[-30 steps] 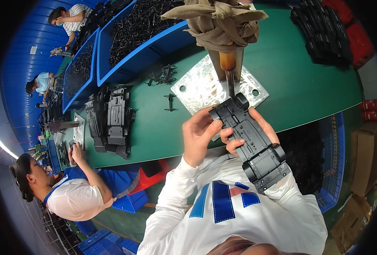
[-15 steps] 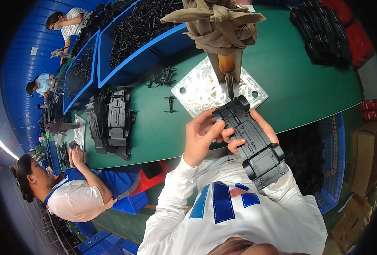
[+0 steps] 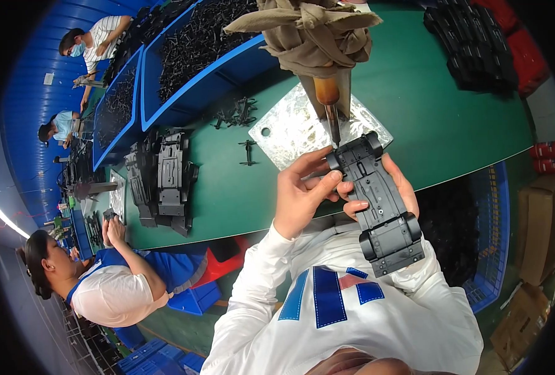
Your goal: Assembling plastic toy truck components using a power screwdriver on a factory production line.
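One black plastic car base (image 3: 377, 203) is held in front of the chest, over the near edge of the table (image 3: 440, 134). The left hand (image 3: 297, 197) pinches its upper left corner between thumb and fingers; the right hand (image 3: 404, 187) cups it from below, thumb along the right side and two fingertips curled over the left edge. Beyond stand one metal plate (image 3: 284, 128) and one upright iron rod (image 3: 333, 125). Further left come one loose small black part (image 3: 247, 153), two stacks of car bases (image 3: 174, 178), a little heap of small parts (image 3: 240, 112) too tangled to count, and two blue bins (image 3: 230, 74) of such parts.

Compared with half a second ago, the base sits farther right, with the rod's tip now by its left corner rather than over its top end.

The cloth bundle (image 3: 318, 44) above the rod blocks part of the far table. To the right are a blue crate (image 3: 501, 225) and, farther off, another pile of bases (image 3: 471, 47). Three co-workers (image 3: 118, 287) are at the left.
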Demonstrator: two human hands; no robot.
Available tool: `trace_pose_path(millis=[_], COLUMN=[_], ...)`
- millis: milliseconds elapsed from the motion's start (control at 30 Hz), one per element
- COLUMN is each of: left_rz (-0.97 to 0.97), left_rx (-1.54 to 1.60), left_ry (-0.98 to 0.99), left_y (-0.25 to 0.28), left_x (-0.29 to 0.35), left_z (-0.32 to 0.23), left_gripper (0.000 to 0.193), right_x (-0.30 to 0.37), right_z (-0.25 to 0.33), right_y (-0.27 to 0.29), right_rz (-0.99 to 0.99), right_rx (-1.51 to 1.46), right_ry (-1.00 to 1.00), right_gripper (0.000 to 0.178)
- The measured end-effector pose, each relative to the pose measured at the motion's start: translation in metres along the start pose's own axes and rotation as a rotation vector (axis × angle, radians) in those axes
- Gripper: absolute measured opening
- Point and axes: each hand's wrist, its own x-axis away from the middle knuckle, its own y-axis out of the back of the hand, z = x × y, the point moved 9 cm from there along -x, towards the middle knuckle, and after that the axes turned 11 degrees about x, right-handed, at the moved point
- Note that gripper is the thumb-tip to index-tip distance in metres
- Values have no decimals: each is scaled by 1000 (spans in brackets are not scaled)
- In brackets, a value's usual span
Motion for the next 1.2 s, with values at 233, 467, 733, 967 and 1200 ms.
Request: trace_pose_path(millis=[233,467,733,967,1200], left_rz=[-12,-61,-61,-18,-20], left_rx=[84,59,66,100,91], left_ry=[2,-63,-84,-41,-38], left_y=[-5,-2,-4,-2,0], left_x=[1,3,2,-1,-1], left_z=[-1,-4,-6,-3,-2], left_gripper=[47,46,46,50,50], right_x=[1,0,1,0,0], right_z=[2,0,1,2,4], right_y=[-3,-10,-13,-13,-14], right_rz=[31,9,-23,-17,-20], right_rx=[-29,-64,-88,-95,-80], right_ry=[-10,-29,-36,-41,-31], right_gripper=[61,57,56,55,55])
